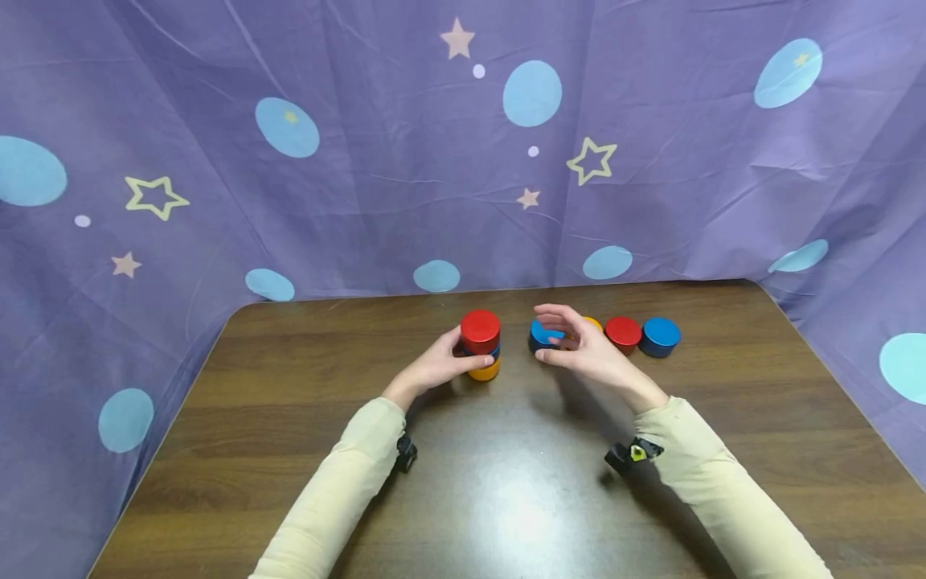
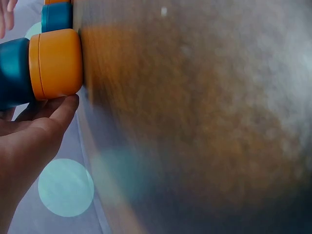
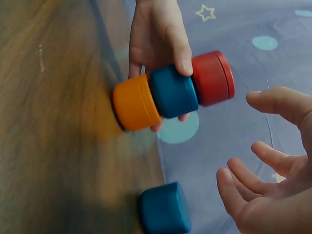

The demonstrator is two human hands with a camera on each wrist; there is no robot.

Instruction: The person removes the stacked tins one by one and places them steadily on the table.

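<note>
Standing far-centre on the table (image 1: pixel 506 450), the red-blue-orange stack (image 1: pixel 481 342) is clamped by the fingers and thumb of the left hand (image 1: pixel 440 360), while the right hand (image 1: pixel 587 350), fingers apart, is held near the blue canister (image 1: pixel 538 334) to the stack's right.

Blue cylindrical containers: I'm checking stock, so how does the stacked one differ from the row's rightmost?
The stacked blue cylindrical container sits between an orange cylindrical container and a red one; the rightmost blue cylindrical container stands on the table. The left hand grips the stacked one; the rightmost is untouched. Both are upright.
</note>
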